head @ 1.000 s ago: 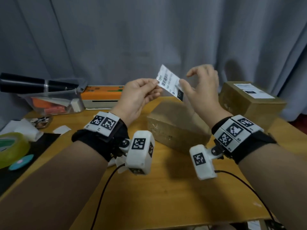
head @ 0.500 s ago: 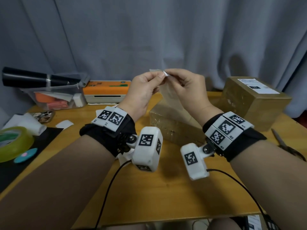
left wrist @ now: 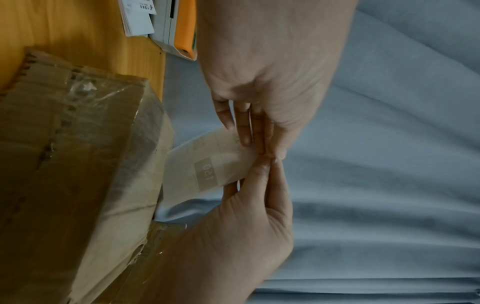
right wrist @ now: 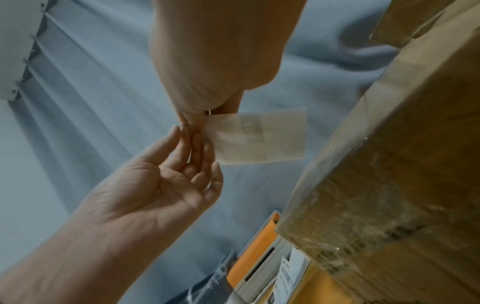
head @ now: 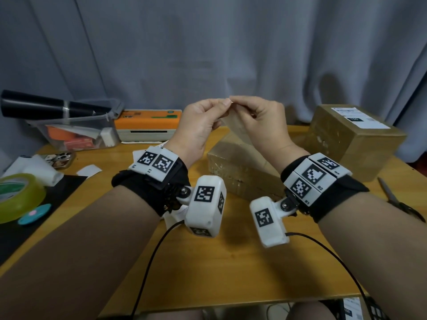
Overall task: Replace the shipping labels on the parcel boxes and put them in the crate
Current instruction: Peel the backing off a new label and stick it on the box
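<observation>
Both hands are raised above the table's middle and pinch the top corner of a shipping label. It hangs between them with its pale back toward me. My left hand grips from the left, my right hand from the right, fingertips touching. The left wrist view has the label with a mirrored "150" showing through. In the right wrist view the label is flat. A tape-wrapped brown parcel box with no label on top lies under the hands. A second box at the right carries a white label.
An orange label printer stands at the back, printed labels in front of it. A clear bin with a black roll is back left. A tape roll lies left, scissors right.
A second ago the label's printed face was toward me, held mostly by the left hand. Now its back faces me and both hands pinch one corner. The hands have risen slightly.
</observation>
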Tool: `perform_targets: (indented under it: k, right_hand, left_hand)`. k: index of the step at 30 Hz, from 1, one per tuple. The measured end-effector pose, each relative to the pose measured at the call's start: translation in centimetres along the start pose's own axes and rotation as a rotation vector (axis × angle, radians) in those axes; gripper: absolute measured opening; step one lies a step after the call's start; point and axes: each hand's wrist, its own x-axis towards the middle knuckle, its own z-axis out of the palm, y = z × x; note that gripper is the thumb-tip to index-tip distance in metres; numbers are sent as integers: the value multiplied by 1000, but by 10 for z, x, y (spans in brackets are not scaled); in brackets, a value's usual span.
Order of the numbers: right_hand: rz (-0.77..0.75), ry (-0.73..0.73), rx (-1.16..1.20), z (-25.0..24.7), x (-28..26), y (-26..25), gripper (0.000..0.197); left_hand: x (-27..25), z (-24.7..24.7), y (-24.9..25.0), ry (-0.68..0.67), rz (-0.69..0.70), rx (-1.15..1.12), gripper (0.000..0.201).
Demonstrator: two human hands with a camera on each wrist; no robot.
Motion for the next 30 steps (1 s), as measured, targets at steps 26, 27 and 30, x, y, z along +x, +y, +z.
perform_targets:
  k: [26,27,30]
  right_hand:
    - [185,-101,188,-4,-5,1,7]
    - [192,-101,193,-4,-4,2,7]
    - [194,-112,188,-4,-4,3,5]
  left_hand:
    - [8,-4,-10,-5,199,484,13]
    - [8,-5,-10,-7,209,507,12]
    - [9,-6,-10,-18,235,544,10]
